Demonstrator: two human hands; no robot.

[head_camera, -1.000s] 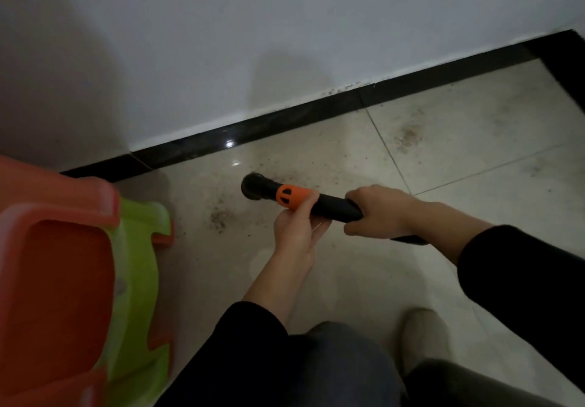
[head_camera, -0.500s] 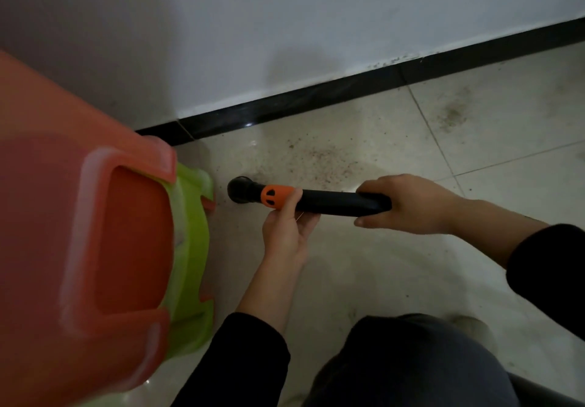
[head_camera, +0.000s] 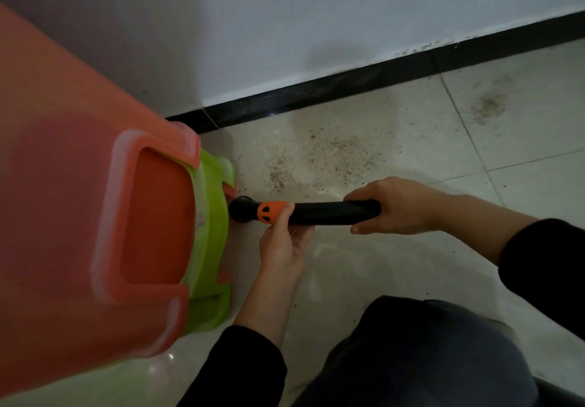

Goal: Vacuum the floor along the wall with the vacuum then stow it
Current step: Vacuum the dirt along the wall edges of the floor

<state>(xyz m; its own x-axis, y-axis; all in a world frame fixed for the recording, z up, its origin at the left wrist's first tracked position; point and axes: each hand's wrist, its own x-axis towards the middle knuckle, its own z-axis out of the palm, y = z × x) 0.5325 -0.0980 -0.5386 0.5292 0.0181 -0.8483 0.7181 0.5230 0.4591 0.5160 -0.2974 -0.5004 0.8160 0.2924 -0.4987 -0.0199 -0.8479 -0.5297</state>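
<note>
Vacuum tube [head_camera: 332,213] lies level across my view, low over the floor. My right hand [head_camera: 399,207] is wrapped round its rear end, fingers curled over the top. My left hand [head_camera: 281,248] holds it from below at the orange collar [head_camera: 272,212], thumb against the orange. Its round black nozzle [head_camera: 242,209] is right up against the green stool [head_camera: 212,235], which sits nested under the orange stool [head_camera: 79,216] on my left. Beyond the tube, brown grit [head_camera: 335,153] speckles the pale floor tiles [head_camera: 411,121], reaching toward the black baseboard [head_camera: 348,85] and the white wall [head_camera: 316,11]. My dark-clothed knee [head_camera: 427,353] is nearest me.
</note>
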